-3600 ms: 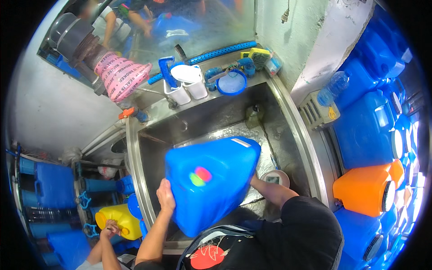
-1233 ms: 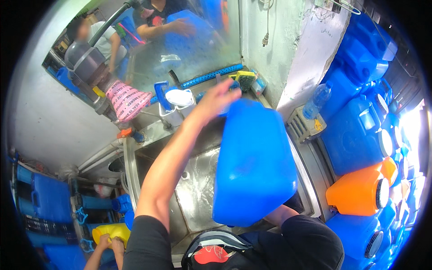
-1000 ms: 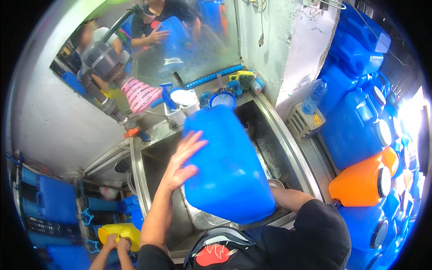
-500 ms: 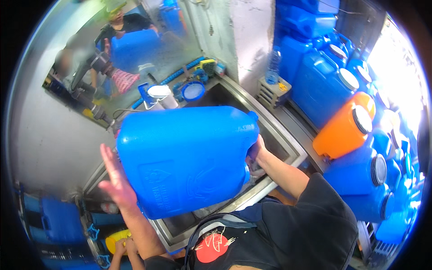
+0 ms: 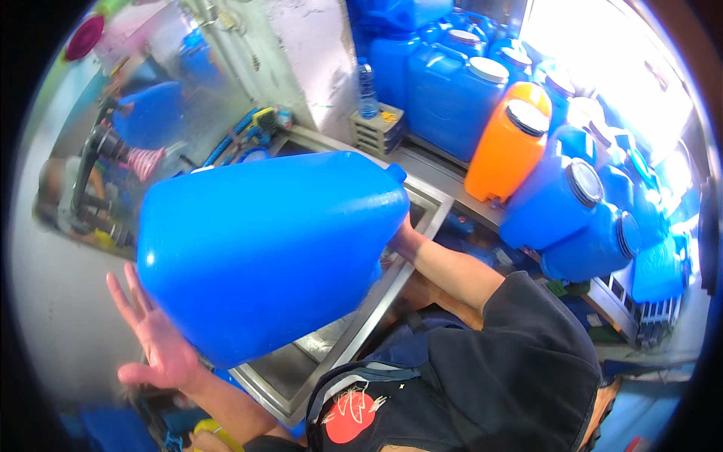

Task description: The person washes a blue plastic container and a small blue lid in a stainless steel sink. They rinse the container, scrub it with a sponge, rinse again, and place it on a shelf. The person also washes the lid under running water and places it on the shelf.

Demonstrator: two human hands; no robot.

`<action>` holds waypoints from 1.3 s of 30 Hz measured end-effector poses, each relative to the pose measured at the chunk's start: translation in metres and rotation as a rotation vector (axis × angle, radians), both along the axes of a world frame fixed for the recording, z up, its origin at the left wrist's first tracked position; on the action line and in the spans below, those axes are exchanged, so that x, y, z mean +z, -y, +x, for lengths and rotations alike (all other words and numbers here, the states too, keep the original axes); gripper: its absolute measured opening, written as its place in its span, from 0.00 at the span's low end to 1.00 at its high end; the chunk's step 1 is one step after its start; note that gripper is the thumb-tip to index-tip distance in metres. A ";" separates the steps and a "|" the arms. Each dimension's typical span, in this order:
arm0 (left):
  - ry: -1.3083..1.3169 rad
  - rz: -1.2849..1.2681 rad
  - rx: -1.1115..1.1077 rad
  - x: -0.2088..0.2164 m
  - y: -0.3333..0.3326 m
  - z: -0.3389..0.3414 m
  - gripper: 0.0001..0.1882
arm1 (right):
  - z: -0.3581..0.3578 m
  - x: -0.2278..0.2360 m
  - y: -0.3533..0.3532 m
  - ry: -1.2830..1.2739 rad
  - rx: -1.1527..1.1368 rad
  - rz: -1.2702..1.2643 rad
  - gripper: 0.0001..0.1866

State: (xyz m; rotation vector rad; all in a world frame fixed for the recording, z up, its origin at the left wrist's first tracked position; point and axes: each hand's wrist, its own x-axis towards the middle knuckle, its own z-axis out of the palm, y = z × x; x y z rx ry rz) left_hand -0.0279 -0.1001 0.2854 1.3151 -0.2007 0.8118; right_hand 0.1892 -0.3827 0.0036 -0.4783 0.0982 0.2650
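I hold a big blue jug (image 5: pixel 263 248) on its side over the steel sink (image 5: pixel 354 324): my left hand (image 5: pixel 154 339) spreads flat under its base, while my right hand (image 5: pixel 398 235) grips the neck end, fingers hidden. Blue drums (image 5: pixel 444 90) and an orange drum (image 5: pixel 508 143) crowd the steel counter (image 5: pixel 444 177) by the concrete wall (image 5: pixel 309 53).

Blue jerrycan (image 5: pixel 263 248) between hands

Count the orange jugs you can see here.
1. The orange jug stands on the metal ledge right of the sink, among the blue jugs. Others may be hidden behind the big blue jug held in front.
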 end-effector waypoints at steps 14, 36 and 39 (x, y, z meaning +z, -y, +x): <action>0.001 -0.152 -0.142 -0.002 -0.009 -0.011 0.67 | -0.023 0.062 0.046 0.371 -0.311 -1.226 0.16; -0.698 0.473 -1.696 -0.204 0.295 0.076 0.64 | -0.354 0.270 0.528 0.106 -1.238 -1.062 0.12; -0.700 0.700 -1.909 -0.200 0.392 0.064 0.63 | -0.405 0.290 0.549 0.084 -1.242 -1.386 0.13</action>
